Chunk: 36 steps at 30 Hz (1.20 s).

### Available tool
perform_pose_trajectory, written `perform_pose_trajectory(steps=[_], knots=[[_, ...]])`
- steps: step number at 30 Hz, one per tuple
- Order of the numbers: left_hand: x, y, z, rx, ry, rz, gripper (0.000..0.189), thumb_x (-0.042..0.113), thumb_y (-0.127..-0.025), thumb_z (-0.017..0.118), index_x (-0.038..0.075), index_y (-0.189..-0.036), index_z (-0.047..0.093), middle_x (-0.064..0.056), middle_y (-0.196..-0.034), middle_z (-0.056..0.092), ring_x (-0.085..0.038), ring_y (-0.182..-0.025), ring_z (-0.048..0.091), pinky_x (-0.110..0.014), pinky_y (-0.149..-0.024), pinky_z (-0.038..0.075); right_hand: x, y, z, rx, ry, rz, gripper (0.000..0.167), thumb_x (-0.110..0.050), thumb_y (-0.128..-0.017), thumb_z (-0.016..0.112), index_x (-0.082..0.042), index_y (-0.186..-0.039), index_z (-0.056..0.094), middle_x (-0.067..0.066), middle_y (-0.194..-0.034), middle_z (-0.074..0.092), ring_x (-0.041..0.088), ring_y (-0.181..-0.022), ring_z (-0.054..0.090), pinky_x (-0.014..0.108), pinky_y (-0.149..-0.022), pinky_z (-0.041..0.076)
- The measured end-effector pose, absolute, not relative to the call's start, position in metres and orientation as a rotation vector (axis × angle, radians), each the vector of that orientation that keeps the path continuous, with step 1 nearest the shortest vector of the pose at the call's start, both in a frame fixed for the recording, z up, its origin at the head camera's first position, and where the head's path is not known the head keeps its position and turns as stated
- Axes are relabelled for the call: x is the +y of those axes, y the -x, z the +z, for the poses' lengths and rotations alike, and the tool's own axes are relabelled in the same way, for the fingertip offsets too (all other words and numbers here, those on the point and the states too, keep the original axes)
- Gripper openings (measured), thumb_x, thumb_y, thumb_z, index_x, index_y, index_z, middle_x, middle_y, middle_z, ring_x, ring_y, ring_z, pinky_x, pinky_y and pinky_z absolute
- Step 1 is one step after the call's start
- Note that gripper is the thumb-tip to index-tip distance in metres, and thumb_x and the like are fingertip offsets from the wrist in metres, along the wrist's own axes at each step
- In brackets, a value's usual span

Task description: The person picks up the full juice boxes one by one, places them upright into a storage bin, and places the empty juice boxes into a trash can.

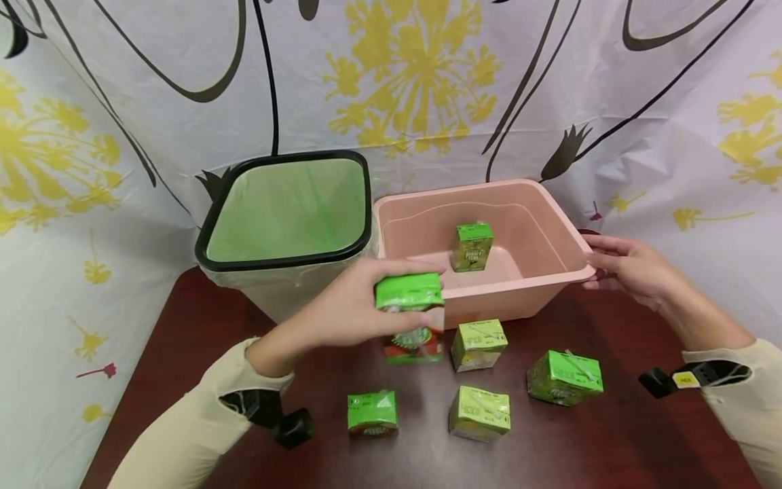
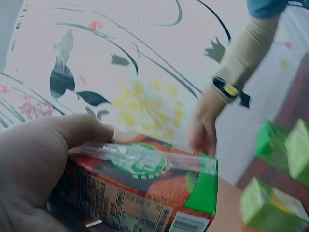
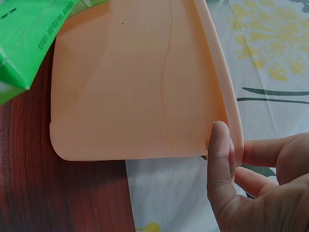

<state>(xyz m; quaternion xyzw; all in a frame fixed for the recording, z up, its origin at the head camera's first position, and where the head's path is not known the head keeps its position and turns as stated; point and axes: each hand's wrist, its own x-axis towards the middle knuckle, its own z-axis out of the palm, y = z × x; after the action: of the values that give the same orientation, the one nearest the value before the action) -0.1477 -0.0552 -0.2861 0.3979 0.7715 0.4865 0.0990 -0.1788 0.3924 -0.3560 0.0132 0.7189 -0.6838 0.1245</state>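
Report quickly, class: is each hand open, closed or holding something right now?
Left hand: holding a green-and-red rectangular cardboard drink box.
Right hand: holding the rim of the pink rectangular plastic tub.

A reddish table (image 1: pixel 421 462) carries a bin (image 1: pixel 293 285), a tub (image 1: pixel 507 302) and four cartons (image 1: pixel 479 413).

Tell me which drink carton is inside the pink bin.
The green carton standing in the pink bin. The left hand holds another carton, and the remaining four cartons sit on the dark red table.
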Motion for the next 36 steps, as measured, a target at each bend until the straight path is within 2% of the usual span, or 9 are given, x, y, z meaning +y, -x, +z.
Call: perform_pose_trajectory(steps=[7, 10, 17, 23, 27, 31, 36], knots=[[-0.012, 0.164, -0.256, 2.219, -1.138, 1.541, 0.050, 0.018, -0.089, 0.080, 0.015, -0.137, 0.065, 0.004, -0.110, 0.069, -0.013, -0.090, 0.063, -0.029, -0.080, 0.055, 0.396, 0.181, -0.358, 2.130, -0.050, -1.960, 0.037, -0.003, -0.105, 0.054, -0.036, -0.106, 0.073, -0.002, -0.097, 0.071, 0.017, -0.076, 0.069, 0.030, -0.067, 0.061], [0.004, 0.172, -0.244, 2.212, -1.080, 1.556, 0.051, 0.017, -0.089, 0.080, 0.015, -0.138, 0.064, 0.003, -0.114, 0.066, -0.015, -0.094, 0.062, -0.029, -0.082, 0.054, 0.396, 0.181, -0.358, 2.122, -0.054, -1.965, 0.037, -0.003, -0.105, 0.054, -0.035, -0.106, 0.073, -0.002, -0.097, 0.071, 0.017, -0.076, 0.068, 0.030, -0.067, 0.061], [0.039, 0.189, -0.224, 2.061, -0.849, 1.658, 0.053, 0.008, -0.088, 0.079, 0.013, -0.138, 0.064, -0.008, -0.107, 0.064, -0.020, -0.089, 0.061, -0.030, -0.075, 0.057, 0.396, 0.180, -0.357, 2.107, -0.057, -1.978, 0.037, -0.003, -0.105, 0.053, -0.035, -0.106, 0.073, -0.002, -0.096, 0.071, 0.017, -0.076, 0.068, 0.030, -0.067, 0.061], [0.062, 0.214, -0.208, 2.085, -0.724, 1.632, 0.053, 0.001, -0.085, 0.078, 0.014, -0.134, 0.066, -0.005, -0.105, 0.064, -0.015, -0.079, 0.058, -0.025, -0.067, 0.053, 0.396, 0.179, -0.355, 2.092, -0.057, -1.984, 0.040, -0.002, -0.105, 0.052, -0.035, -0.105, 0.073, -0.002, -0.097, 0.070, 0.016, -0.076, 0.068, 0.029, -0.067, 0.061], [0.076, 0.231, -0.198, 2.138, -0.631, 1.556, 0.055, -0.003, -0.083, 0.077, 0.017, -0.134, 0.067, -0.006, -0.099, 0.064, -0.016, -0.069, 0.055, -0.025, -0.060, 0.050, 0.396, 0.179, -0.354, 2.084, -0.062, -1.993, 0.041, -0.001, -0.105, 0.051, -0.035, -0.104, 0.074, -0.002, -0.096, 0.070, 0.017, -0.075, 0.069, 0.029, -0.067, 0.061], [0.086, 0.245, -0.192, 2.237, -0.587, 1.395, 0.058, -0.001, -0.083, 0.078, 0.022, -0.135, 0.068, -0.004, -0.103, 0.064, -0.015, -0.072, 0.056, -0.025, -0.063, 0.051, 0.396, 0.179, -0.354, 2.130, -0.074, -1.957, 0.038, -0.004, -0.105, 0.053, -0.037, -0.105, 0.072, -0.004, -0.096, 0.070, 0.016, -0.076, 0.069, 0.029, -0.067, 0.061], [0.098, 0.260, -0.188, 2.381, -0.490, 1.134, 0.058, 0.002, -0.087, 0.075, 0.031, -0.136, 0.066, -0.002, -0.089, 0.065, -0.013, -0.069, 0.054, -0.025, -0.060, 0.047, 0.399, 0.180, -0.356, 2.119, -0.053, -1.973, 0.037, -0.004, -0.105, 0.054, -0.035, -0.106, 0.072, -0.003, -0.097, 0.071, 0.016, -0.077, 0.070, 0.030, -0.067, 0.061]])
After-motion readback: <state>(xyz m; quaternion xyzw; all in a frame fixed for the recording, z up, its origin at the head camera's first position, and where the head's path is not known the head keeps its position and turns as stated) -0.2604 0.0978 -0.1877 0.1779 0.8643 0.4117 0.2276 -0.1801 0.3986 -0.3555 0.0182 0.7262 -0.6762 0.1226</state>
